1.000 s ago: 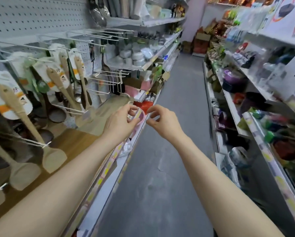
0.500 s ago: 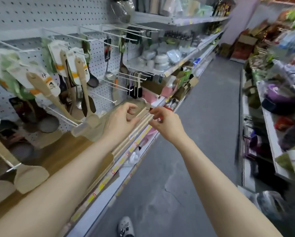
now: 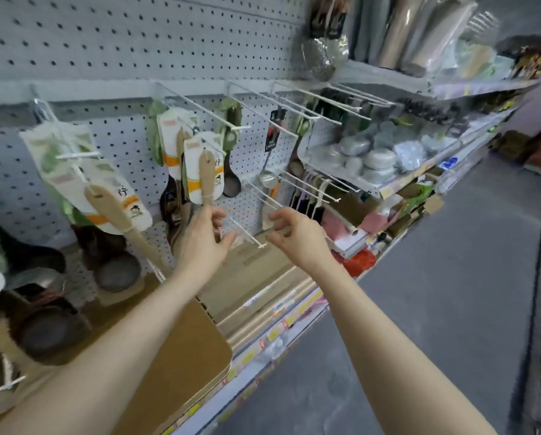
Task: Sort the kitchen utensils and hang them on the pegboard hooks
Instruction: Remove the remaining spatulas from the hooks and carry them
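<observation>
- Reaching up at the pegboard, both hands flank a bare white hook that juts out between them; the left hand has loose, half-spread fingers and holds nothing I can make out; the right hand is loosely curled, thumb apart from fingers, with nothing showing in the gap
- no utensil is in hand, so the step looks like choosing one to move; nearest is the wooden spatula on its printed card, hanging just above the left fingertips; whether they touch its handle is lost in blur
- to do it well: slide the card's hole straight along the wire and off the tip; thread it onto the bare hook; push it well back; keep like with like
- a second wooden spatula hangs tilted further left; a dark spoon and a steel ladle hang against the board behind
- in the way: the upper hooks stick out overhead and could catch a wrist; cutting boards lie on the shelf beneath the arms; bowls sit well apart, right
</observation>
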`<state>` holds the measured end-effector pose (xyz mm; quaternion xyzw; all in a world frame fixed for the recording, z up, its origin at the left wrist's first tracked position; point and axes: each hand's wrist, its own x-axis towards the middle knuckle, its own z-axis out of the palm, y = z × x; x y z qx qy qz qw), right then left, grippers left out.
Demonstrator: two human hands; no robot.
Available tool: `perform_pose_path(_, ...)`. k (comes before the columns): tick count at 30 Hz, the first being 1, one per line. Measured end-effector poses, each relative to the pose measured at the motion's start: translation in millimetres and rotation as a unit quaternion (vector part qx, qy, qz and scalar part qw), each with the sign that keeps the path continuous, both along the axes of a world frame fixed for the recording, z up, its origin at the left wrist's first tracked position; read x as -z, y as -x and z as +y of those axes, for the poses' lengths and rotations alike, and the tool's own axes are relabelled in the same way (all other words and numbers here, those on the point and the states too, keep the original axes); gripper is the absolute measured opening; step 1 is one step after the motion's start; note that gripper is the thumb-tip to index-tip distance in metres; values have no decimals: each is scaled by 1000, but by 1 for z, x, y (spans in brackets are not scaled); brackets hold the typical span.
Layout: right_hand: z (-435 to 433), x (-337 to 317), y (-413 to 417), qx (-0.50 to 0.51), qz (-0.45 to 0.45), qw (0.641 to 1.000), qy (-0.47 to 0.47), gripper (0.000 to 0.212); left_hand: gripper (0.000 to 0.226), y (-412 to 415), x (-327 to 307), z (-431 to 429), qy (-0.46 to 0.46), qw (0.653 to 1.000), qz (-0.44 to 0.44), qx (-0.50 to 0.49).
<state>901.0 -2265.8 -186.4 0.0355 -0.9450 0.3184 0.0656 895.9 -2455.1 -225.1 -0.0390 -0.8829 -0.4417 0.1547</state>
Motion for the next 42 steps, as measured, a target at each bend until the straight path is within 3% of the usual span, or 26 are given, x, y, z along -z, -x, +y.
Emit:
perform_pose_path(8, -40, 11, 87, -99, -47, 994, -10, 40, 50, 39, 16, -36, -14, 990, -75, -122)
perform_pose_path(15, -59, 26, 149, -198, -96, 975, -17, 44, 57, 63, 16, -33, 31, 979, -127, -156)
perform_pose_path(21, -64, 31, 201, -292, -95, 951, -39, 48, 48, 79, 17, -2, -58, 968, -104, -222)
perform_pose_path(29, -58, 37, 248, -389, -107, 915, -28, 53, 23, 90, 33, 28, -136, 912, -92, -376)
perform_pose_path(42, -81, 45, 280, -456, -170, 873, 28, 91, 40, 93, 33, 41, -118, 878, -47, -462)
